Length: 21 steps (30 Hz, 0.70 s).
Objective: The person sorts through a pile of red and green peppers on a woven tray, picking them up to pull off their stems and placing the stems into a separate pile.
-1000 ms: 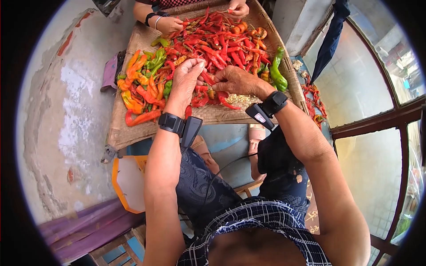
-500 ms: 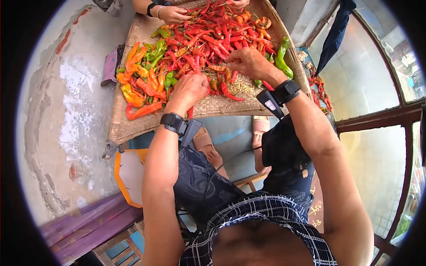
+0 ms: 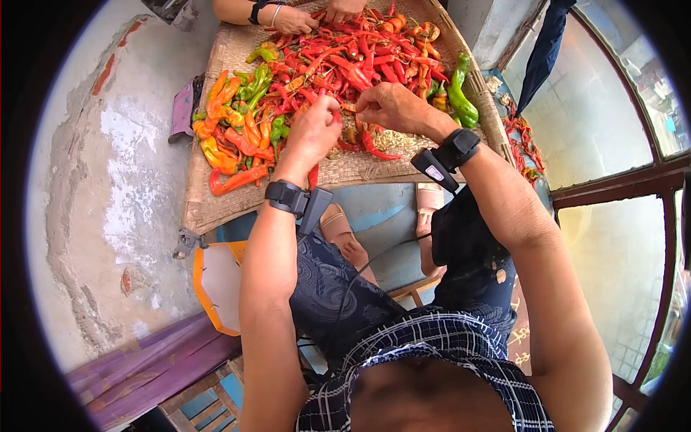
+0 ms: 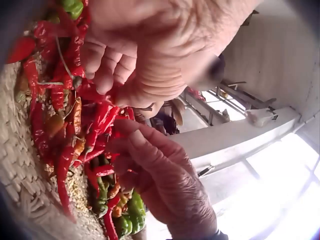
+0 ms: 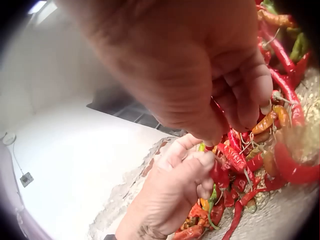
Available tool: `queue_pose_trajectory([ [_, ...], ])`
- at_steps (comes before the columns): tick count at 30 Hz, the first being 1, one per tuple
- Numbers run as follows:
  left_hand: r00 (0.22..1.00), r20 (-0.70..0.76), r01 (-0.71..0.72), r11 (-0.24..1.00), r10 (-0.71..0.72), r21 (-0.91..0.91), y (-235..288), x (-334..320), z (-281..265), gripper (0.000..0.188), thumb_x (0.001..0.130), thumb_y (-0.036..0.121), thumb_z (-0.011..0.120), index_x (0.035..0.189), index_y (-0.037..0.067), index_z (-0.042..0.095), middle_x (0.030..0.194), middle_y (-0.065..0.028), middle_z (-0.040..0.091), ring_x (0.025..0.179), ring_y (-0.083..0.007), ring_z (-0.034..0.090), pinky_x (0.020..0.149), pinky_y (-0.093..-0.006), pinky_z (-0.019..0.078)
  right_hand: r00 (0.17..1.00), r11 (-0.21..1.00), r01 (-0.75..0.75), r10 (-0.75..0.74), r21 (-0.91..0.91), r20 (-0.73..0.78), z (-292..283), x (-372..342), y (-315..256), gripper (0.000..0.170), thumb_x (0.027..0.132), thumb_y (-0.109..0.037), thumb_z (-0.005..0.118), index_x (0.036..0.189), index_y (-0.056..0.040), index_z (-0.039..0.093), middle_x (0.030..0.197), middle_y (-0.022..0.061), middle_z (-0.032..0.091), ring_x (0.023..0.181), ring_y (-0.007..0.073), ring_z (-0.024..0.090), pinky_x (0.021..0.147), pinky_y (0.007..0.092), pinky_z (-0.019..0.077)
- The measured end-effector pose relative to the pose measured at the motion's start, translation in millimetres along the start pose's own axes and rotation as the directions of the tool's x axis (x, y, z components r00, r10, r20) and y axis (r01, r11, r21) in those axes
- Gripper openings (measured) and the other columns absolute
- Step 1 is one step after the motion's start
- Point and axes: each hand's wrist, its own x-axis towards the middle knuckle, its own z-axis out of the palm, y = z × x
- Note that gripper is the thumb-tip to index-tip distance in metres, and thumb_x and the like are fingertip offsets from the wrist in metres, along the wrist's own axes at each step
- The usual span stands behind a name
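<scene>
My left hand is over the near part of a heap of red chili peppers, fingers curled round a red chili pepper that shows at its fingertips. Close on its right is my right hand, its thumb and fingers bent toward each other above the heap. In the left wrist view the thumb and fingertips of the right hand overlap red peppers behind them; I cannot tell whether they pinch one. The peppers lie on a woven tray, with pale seeds near its front edge.
Orange and yellow peppers fill the tray's left side; a long green pepper lies at the right. Across the tray another person's hands work in the heap. A wall stands left, windows and a dark umbrella right.
My hands came apart, the right one moving right and the left one lowering; now they are nearer together again. The other person's hands have drawn together at the far edge.
</scene>
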Motion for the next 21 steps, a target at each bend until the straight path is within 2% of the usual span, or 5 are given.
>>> queue_pose_trajectory([
  [4,0.987,0.114,0.154,0.491,-0.11,-0.857,4,3,-15,0.044,0.086,0.01,0.06,0.125,0.005,0.041,0.083,-0.0003,0.053,0.067,-0.0087,0.058,0.059,-0.022,0.0492,0.995,0.965,-0.063,0.042,0.254,0.088,5,1,-14,0.028,0.082,-0.028,0.067,0.092,-0.0019,0.066,0.075,0.0089,0.066,0.068,0.0197,0.062,0.062,0.0331,0.0502],
  [8,0.983,0.173,0.181,0.389,-0.056,-0.903,9,4,-9,0.042,0.087,0.011,0.059,0.125,0.006,0.041,0.088,-0.0013,0.052,0.069,-0.0081,0.058,0.061,-0.0233,0.051,0.955,0.914,-0.238,0.158,0.329,0.252,0,-2,-16,0.03,0.085,-0.031,0.063,0.088,-0.0014,0.065,0.07,0.0046,0.062,0.064,0.0148,0.058,0.052,0.0274,0.0465],
  [16,0.995,0.06,0.094,0.904,-0.076,-0.417,-1,3,5,0.029,0.084,0.013,0.059,0.111,0.003,0.055,0.076,-0.004,0.06,0.065,-0.0113,0.057,0.06,-0.0267,0.0473,0.931,0.984,-0.072,0.126,-0.166,0.342,-30,-5,-5,0.029,0.088,-0.028,0.058,0.087,0.0003,0.061,0.069,0.0012,0.06,0.06,0.0096,0.055,0.055,0.025,0.0452],
  [19,0.953,0.153,-0.235,0.958,0.26,-0.164,1,2,16,0.026,0.077,0.005,0.059,0.103,0.007,0.062,0.078,-0.0056,0.058,0.065,-0.0162,0.054,0.064,-0.0301,0.0471,0.921,0.817,-0.089,0.286,0.569,-0.266,-38,2,0,0.037,0.089,-0.029,0.06,0.109,0.0022,0.058,0.073,0.0027,0.06,0.062,0.0105,0.055,0.053,0.0246,0.046],
  [21,0.9,0.155,-0.422,0.904,0.407,0.075,1,-3,27,0.026,0.072,0.003,0.063,0.097,0.009,0.061,0.084,-0.0083,0.053,0.078,-0.0253,0.056,0.069,-0.0354,0.0476,0.879,0.902,-0.061,0.251,0.428,-0.406,-36,4,15,0.04,0.089,-0.029,0.06,0.113,0.0029,0.056,0.073,0.0028,0.061,0.061,0.01,0.055,0.053,0.0248,0.0457],
])
